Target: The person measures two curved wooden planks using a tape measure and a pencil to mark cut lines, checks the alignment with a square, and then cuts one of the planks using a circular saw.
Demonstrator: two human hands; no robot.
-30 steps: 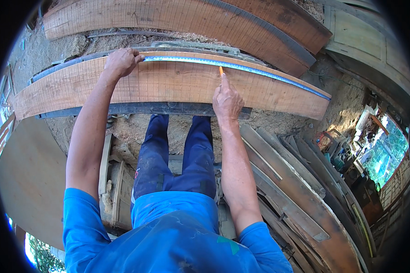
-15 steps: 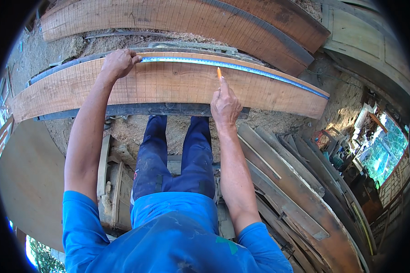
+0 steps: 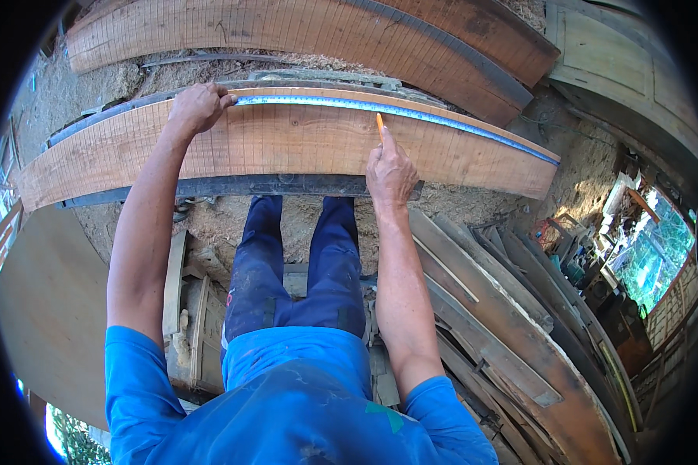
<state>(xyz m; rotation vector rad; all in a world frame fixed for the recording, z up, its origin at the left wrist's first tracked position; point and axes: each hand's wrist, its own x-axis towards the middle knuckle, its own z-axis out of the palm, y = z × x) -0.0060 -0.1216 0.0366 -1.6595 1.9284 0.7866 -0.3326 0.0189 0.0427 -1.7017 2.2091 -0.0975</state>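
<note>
Plank: a long wooden plank [image 3: 287, 143] is laid across the view, its long axis from left to right.
Tape: a blue measuring tape [image 3: 395, 111] is stretched along the far edge, rightward from the left hand [image 3: 198, 107], whose fingers are closed over its end.
Pencil: an orange pencil [image 3: 380, 124] is gripped by the right hand [image 3: 390, 172], tip pointing away, just beside the tape.

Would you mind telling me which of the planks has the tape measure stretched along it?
The near plank, under both hands; the tape measure runs along its far edge. The planks beyond it carry none.
</note>
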